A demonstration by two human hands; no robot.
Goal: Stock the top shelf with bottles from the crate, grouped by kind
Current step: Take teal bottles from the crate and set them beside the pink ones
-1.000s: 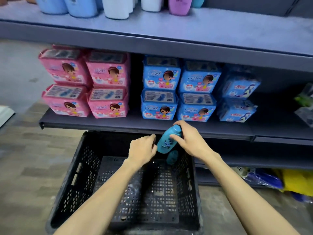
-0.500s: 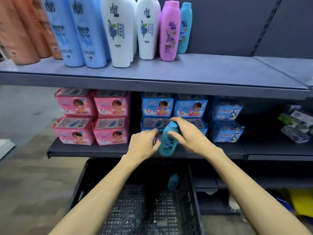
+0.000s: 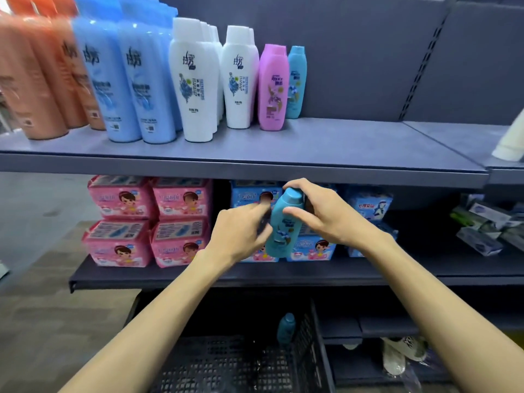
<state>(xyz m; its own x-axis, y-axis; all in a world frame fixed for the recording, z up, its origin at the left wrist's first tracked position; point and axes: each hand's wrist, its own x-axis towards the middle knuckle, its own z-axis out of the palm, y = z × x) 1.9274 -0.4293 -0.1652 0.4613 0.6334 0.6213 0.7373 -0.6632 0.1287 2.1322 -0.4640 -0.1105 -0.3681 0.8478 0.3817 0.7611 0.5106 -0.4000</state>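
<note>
Found the teal bottle [image 3: 283, 222] out of the crate [image 3: 241, 364], in the air before the blue packs [image 3: 309, 246] of the middle shelf. Cap up, leaning slightly right, below the front edge of the top shelf [image 3: 354, 143].

Found the right grip [image 3: 326, 217] wrapped round the upper half, thumb across the front, fingers over and behind the cap. Found the left grip [image 3: 238, 234] at the bottle's left flank, fingers blurred. Cannot tell whether holding or merely touching.

Noted a shelved teal twin [image 3: 296, 80] at the right end of the row, just behind and beside the pink bottle [image 3: 272, 86], with bare shelf to its right. Noted a last teal bottle [image 3: 286, 327] against the far wall of the crate.

Judged to be the lift-and-place step, with little stock left.

Recommended handling:
- Raise fully clear of the shelf lip before moving forward.
- Keep the cap up and square the lean before contact.
- Set down base flat, in front of or right beside the shelved teal twin, label outward, never among the white bottles [image 3: 195, 80].
- Approach from the bare right side. Likely to topple the tall, narrow pink bottle if brushed.
- Loosen the hold only once the base sits flat.
</note>
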